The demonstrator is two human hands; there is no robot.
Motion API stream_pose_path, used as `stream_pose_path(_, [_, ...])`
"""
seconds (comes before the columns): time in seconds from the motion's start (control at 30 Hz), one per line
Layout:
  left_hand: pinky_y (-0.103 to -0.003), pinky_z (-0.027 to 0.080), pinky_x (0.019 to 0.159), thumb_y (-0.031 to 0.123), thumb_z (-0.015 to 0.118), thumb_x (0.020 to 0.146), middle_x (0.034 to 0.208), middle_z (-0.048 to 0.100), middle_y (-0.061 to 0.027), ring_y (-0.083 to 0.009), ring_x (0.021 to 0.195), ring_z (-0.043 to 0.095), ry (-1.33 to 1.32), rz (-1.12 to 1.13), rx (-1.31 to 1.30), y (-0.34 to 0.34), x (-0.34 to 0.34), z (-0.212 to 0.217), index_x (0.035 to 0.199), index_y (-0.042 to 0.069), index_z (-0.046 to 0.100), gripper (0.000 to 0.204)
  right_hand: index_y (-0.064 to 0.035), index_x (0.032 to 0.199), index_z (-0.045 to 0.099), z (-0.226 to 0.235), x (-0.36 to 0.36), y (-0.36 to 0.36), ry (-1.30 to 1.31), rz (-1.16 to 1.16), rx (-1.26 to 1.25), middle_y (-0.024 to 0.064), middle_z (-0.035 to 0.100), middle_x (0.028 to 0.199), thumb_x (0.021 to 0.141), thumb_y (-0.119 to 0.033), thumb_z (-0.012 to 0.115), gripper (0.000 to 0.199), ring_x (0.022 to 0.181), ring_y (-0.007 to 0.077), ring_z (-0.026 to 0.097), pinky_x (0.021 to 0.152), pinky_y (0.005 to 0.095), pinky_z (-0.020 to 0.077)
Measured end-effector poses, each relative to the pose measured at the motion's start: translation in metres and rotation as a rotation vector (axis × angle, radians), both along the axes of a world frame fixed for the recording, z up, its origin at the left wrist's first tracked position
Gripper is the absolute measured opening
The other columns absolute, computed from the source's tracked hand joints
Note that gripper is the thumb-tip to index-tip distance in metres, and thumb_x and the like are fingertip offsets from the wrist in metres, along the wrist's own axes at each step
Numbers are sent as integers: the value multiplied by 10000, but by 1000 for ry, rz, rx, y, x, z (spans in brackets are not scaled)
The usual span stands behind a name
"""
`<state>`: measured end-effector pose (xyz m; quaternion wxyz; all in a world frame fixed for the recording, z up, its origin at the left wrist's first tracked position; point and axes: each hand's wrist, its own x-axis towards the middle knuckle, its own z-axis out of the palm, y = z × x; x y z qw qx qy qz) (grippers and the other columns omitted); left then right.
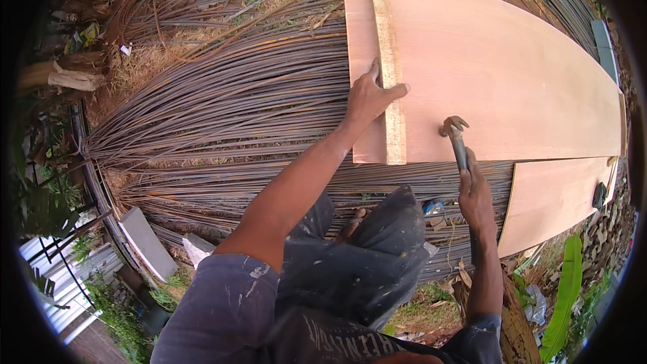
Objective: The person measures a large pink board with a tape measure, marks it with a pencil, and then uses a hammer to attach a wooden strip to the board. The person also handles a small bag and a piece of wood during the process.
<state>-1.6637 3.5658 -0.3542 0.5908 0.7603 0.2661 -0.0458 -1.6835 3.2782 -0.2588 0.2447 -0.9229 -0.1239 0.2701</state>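
Note:
My left hand (373, 94) grips a long wooden batten (387, 34) by its edges, thumb on one side and fingers on the other. The batten lies across the left end of a large reddish plywood sheet (505, 67). In my right hand (474, 192) is a claw hammer (456, 138), held by its dark handle. Its head hangs over the plywood, to the right of the batten; whether it touches the sheet I cannot tell.
Bundles of long steel rebar (236, 101) lie under and left of the plywood. A smaller plywood sheet (552, 202) is at the right. A grey concrete block (147, 243) lies at lower left, and a large green leaf (565, 296) sticks up at lower right.

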Motion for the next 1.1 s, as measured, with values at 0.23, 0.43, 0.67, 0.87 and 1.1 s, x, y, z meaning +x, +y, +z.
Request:
stream_pose_path(0.23, [-397, 526, 862, 492, 756, 706, 1081, 690, -227, -352, 1012, 673, 254, -103, 139, 8, 9, 23, 1520, 19, 264, 1062, -103, 1408, 376, 38, 67, 32, 203, 158, -180, 295, 656, 834, 972, -186, 433, 447, 818, 490, 634, 731, 585, 476])
stream_pose_path(0.43, [-429, 516, 875, 526, 755, 720, 1126, 677, -222, -390, 1065, 645, 352, -144, 121, 12, 21, 32, 1548, 116, 221, 1067, -68, 1324, 422, 47, 113, 50, 347, 210, -278, 276, 675, 839, 940, -178, 479, 404, 826, 477, 658, 745, 580, 496])
stream_pose_path(0.67, [-438, 526, 842, 510, 794, 686, 1115, 661, -242, -397, 1021, 651, 321, -135, -11, 15, 13, 27, 1516, 84, 281, 1066, -54, 1261, 402, 57, 146, 81, 583, 190, -378, 309, 661, 791, 897, -150, 513, 392, 776, 486, 660, 694, 595, 504])
stream_pose_path(0.87, [-458, 503, 868, 534, 807, 683, 1072, 616, -257, -421, 1002, 621, 616, -330, 94, 46, 64, 46, 1457, 11, 370, 1032, -29, 1218, 375, 54, 170, 105, 761, 112, -483, 309, 655, 773, 821, -90, 523, 428, 770, 488, 661, 692, 584, 514])
stream_pose_path(1.1, [-412, 457, 1011, 405, 835, 722, 1310, 530, -288, -328, 1214, 549, 276, 90, -114, 108, 189, 16, 1447, -49, 335, 991, -75, 1295, 379, 56, 179, 113, 920, -117, -533, 298, 662, 889, 948, -160, 467, 367, 870, 510, 628, 760, 608, 473])
